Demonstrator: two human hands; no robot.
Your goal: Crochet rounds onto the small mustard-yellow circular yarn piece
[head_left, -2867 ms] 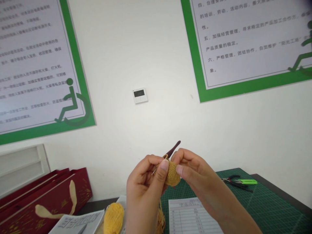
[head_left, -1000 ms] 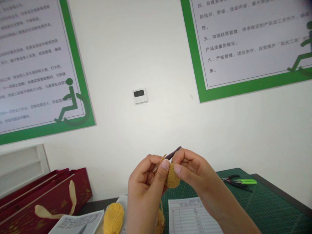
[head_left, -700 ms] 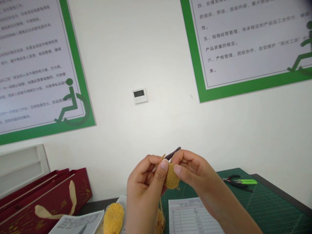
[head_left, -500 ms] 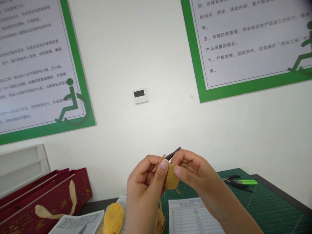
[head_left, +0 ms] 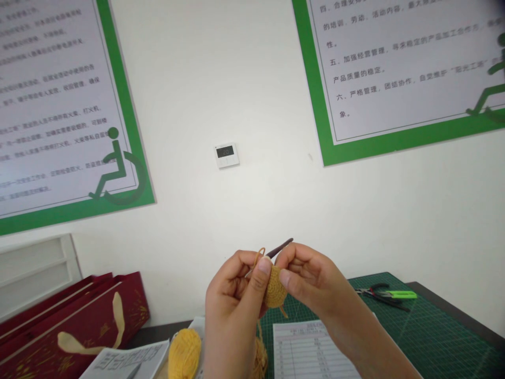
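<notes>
My left hand [head_left: 240,300] is closed, its thumb and forefinger pinching a crochet hook [head_left: 279,248] with a dark handle that slants up to the right. A mustard round crocheted piece [head_left: 276,289] sits against that thumb, with a short yarn tail below it. Near the left forefinger, a loop of yarn [head_left: 260,255] stands up beside the hook. My right hand [head_left: 311,276] pinches the right edge of the crocheted piece between thumb and fingers. A tan yarn ball [head_left: 260,359] is partly hidden behind my left wrist.
A yellow yarn skein [head_left: 184,353] lies left of my forearm. On the green cutting mat [head_left: 430,329] are a printed sheet [head_left: 311,352] and pliers [head_left: 381,296] beside a bright green tool [head_left: 402,295]. Dark red gift bags [head_left: 130,300] and papers [head_left: 126,360] occupy the left side.
The crocheted piece has turned slightly and shifted a little left, its tail moving with it. The yarn by the left forefinger now shows as a rounder loop.
</notes>
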